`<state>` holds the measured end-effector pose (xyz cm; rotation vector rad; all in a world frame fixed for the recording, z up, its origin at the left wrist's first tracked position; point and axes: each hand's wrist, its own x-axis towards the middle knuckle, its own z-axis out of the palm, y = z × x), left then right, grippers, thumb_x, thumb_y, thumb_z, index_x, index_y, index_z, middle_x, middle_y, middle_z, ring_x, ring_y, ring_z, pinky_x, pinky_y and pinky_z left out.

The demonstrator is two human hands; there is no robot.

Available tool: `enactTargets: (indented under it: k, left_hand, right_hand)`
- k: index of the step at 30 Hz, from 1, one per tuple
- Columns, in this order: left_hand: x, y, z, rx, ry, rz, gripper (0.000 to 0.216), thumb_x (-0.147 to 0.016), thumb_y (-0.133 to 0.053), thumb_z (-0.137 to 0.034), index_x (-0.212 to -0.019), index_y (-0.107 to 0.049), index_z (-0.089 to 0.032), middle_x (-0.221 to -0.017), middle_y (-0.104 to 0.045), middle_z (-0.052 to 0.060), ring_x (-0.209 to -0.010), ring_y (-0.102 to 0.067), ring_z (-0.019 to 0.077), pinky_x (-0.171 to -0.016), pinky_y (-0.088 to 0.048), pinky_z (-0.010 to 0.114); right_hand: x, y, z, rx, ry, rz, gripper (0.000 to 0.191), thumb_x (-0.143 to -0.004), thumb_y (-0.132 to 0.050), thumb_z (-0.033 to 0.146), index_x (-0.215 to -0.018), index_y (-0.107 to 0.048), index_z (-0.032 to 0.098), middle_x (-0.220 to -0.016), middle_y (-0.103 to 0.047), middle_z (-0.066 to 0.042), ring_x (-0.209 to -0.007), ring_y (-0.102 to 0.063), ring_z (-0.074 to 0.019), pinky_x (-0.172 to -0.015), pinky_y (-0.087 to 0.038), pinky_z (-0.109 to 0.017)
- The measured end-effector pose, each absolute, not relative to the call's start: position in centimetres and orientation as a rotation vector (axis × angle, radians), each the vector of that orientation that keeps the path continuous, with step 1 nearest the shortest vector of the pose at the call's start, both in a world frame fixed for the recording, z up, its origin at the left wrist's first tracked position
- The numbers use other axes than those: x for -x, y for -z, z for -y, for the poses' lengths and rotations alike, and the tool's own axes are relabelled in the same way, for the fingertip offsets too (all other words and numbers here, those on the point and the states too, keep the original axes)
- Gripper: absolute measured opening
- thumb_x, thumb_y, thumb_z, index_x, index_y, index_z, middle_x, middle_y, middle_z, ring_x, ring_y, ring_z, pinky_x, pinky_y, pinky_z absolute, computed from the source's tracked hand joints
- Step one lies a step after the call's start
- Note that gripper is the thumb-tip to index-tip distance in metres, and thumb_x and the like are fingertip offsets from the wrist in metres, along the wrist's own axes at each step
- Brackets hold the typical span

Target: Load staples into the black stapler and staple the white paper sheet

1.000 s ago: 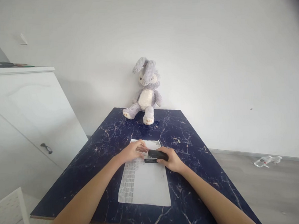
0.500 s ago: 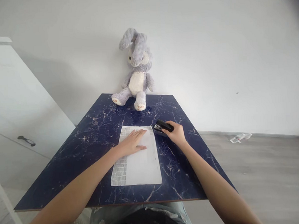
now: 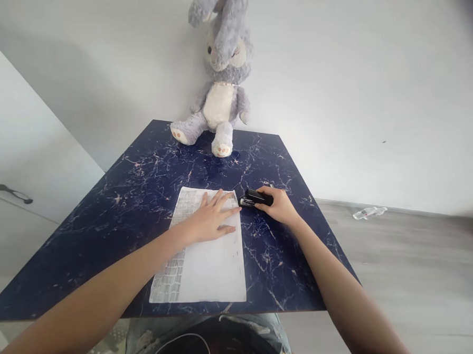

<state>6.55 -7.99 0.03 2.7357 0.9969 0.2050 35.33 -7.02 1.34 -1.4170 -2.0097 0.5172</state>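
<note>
A white sheet of paper (image 3: 209, 268) with printed rows along its left edge lies on the dark blue marbled table (image 3: 134, 198). My left hand (image 3: 211, 220) rests flat on the paper's upper part, fingers spread. My right hand (image 3: 277, 205) grips a black stapler (image 3: 255, 198), whose nose sits at the paper's top right corner.
A grey and white plush rabbit (image 3: 220, 93) sits at the table's far edge against the white wall. A white cabinet with a dark handle (image 3: 13, 193) stands to the left. A clear plastic bottle (image 3: 367, 212) lies on the grey floor at right.
My right hand took the stapler off the paper's middle to the right, then brought its nose to the paper's top right corner. My left hand flattened on the sheet. The camera tilted down.
</note>
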Motion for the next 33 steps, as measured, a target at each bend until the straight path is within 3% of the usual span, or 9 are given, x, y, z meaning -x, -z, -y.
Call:
enactTargets:
  k: [3, 7, 10, 16, 24, 28, 33]
  left_hand:
    - [-7.4, 1.1, 8.4, -2.666, -0.21, -1.026, 0.065, -0.104, -0.046, -0.064, -0.163, -0.037, -0.04, -0.178, -0.002, 0.007, -0.16, -0.001, 0.0502, -0.119, -0.012, 0.078]
    - [-8.1, 1.3, 9.0, -2.638, -0.262, -1.051, 0.061, -0.106, -0.049, -0.057, -0.163, -0.035, -0.041, -0.178, 0.002, 0.008, -0.16, 0.0, 0.0509, -0.117, -0.012, 0.082]
    - [-7.8, 0.8, 9.0, -2.632, -0.295, -1.032, 0.06, -0.105, -0.054, -0.05, -0.161, -0.037, -0.04, -0.178, -0.002, 0.011, -0.16, -0.006, 0.0489, -0.118, -0.016, 0.08]
    - [-6.5, 0.7, 8.5, -2.653, -0.269, -1.008, 0.049, -0.106, -0.054, -0.046, -0.151, -0.052, -0.028, -0.172, -0.028, 0.014, -0.16, -0.017, 0.0429, -0.123, -0.021, 0.072]
    - [-6.8, 1.7, 8.7, -2.668, -0.263, -1.008, 0.057, -0.109, -0.044, -0.048, -0.164, -0.035, -0.035, -0.177, -0.014, 0.009, -0.162, -0.004, 0.0431, -0.124, -0.012, 0.075]
    - [-6.9, 1.2, 8.9, -2.67, -0.227, -1.022, 0.055, -0.11, -0.044, -0.046, -0.163, -0.037, -0.035, -0.176, -0.015, 0.01, -0.161, -0.004, 0.0455, -0.123, -0.014, 0.077]
    - [-7.0, 0.8, 9.2, -2.667, -0.237, -1.03, 0.048, -0.11, -0.044, -0.043, -0.156, -0.047, -0.029, -0.175, -0.022, 0.008, -0.161, -0.008, 0.0464, -0.122, -0.016, 0.078]
  right_hand:
    - [-34.9, -1.5, 7.2, 1.418, -0.498, 2.02, 0.024, -0.078, -0.073, 0.023, -0.103, -0.073, 0.022, -0.094, -0.077, -0.002, -0.085, -0.07, -0.0235, -0.083, -0.05, -0.036]
    - [-34.4, -1.6, 7.5, 1.403, -0.473, 2.037, 0.027, -0.079, -0.072, 0.019, -0.106, -0.073, 0.022, -0.097, -0.078, -0.002, -0.088, -0.072, -0.0238, -0.085, -0.052, -0.037]
    - [-34.2, -1.6, 7.8, 1.415, -0.42, 2.055, 0.03, -0.079, -0.07, 0.015, -0.108, -0.073, 0.023, -0.098, -0.078, -0.003, -0.089, -0.073, -0.0248, -0.086, -0.054, -0.038]
    - [-34.0, -1.1, 8.1, 1.451, -0.327, 2.053, 0.033, -0.079, -0.07, 0.013, -0.111, -0.072, 0.023, -0.099, -0.078, -0.004, -0.089, -0.074, -0.0261, -0.086, -0.055, -0.039]
    - [-33.4, -1.4, 8.8, 1.498, -0.167, 2.142, 0.036, -0.081, -0.064, 0.008, -0.114, -0.069, 0.022, -0.105, -0.077, -0.007, -0.095, -0.072, -0.0288, -0.092, -0.052, -0.044]
    - [-33.5, -1.4, 9.1, 1.54, -0.277, 2.095, 0.035, -0.082, -0.065, 0.011, -0.114, -0.07, 0.023, -0.102, -0.077, -0.006, -0.091, -0.072, -0.0268, -0.087, -0.055, -0.042]
    - [-33.7, -1.6, 9.1, 1.607, -0.225, 2.058, 0.037, -0.083, -0.064, 0.012, -0.118, -0.07, 0.024, -0.105, -0.076, -0.007, -0.094, -0.071, -0.0279, -0.093, -0.054, -0.046]
